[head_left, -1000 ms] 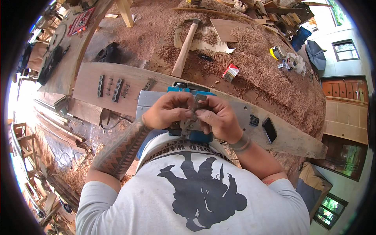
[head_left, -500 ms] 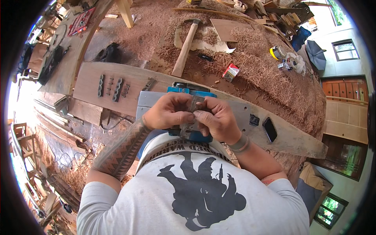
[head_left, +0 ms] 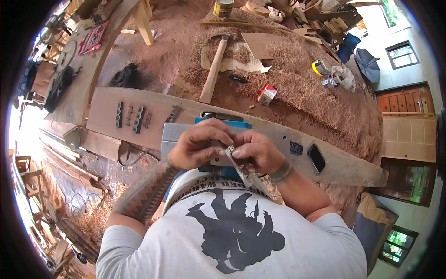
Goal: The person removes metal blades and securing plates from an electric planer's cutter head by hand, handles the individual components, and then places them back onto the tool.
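The fingers of the left hand (head_left: 197, 145) and right hand (head_left: 261, 154) are nearly closed, pinching a narrow metal strip (head_left: 238, 165) above the near side of the blue power tool (head_left: 239, 124) on the wooden counter (head_left: 274, 131). A light, steady pinch on the flat faces seems best, clear of any sharp edge, with the strip's near end angled away from the shirt (head_left: 297, 237).

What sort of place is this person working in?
Probably a woodworking shop: reddish wood shavings are strewn thickly over the ground, loose wood pieces are heaped at the upper right, and a hammer lies just beyond the long plank.
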Tool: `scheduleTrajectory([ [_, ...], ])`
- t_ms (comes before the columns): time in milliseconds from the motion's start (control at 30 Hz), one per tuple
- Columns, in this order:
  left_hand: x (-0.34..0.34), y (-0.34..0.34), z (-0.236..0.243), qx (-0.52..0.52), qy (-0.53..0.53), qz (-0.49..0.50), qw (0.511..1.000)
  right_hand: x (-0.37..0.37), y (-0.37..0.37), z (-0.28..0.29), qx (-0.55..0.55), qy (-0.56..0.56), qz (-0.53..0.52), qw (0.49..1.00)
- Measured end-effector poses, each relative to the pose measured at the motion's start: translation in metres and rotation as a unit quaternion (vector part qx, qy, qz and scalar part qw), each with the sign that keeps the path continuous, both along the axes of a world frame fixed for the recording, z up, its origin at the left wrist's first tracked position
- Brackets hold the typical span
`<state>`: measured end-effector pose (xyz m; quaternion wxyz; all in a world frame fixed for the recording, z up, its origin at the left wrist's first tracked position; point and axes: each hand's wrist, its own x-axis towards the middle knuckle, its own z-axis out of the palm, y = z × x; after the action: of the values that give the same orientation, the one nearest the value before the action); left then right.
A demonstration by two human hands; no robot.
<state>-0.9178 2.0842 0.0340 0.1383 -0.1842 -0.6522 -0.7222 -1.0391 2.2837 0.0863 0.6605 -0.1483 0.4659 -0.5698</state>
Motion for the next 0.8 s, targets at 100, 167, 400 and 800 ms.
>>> scheduleTrajectory([
  [100, 0.003, 0.0, 0.0, 0.031, -0.007, 0.042, 0.999, -0.001, 0.002, -0.01, 0.01, 0.006, 0.015, 1.0],
  [167, 0.006, -0.006, -0.006, 0.074, -0.082, 0.041, 0.993, 0.006, -0.001, -0.018, -0.047, -0.046, -0.1, 0.993],
  [400, 0.006, 0.0, -0.003, 0.224, -0.187, 0.023, 0.956, 0.022, 0.002, -0.008, -0.139, 0.134, -0.165, 0.967],
  [800, 0.008, 0.0, -0.002, 0.233, -0.213, 0.025, 0.949, 0.021, 0.003, -0.018, -0.139, 0.178, -0.182, 0.957],
])
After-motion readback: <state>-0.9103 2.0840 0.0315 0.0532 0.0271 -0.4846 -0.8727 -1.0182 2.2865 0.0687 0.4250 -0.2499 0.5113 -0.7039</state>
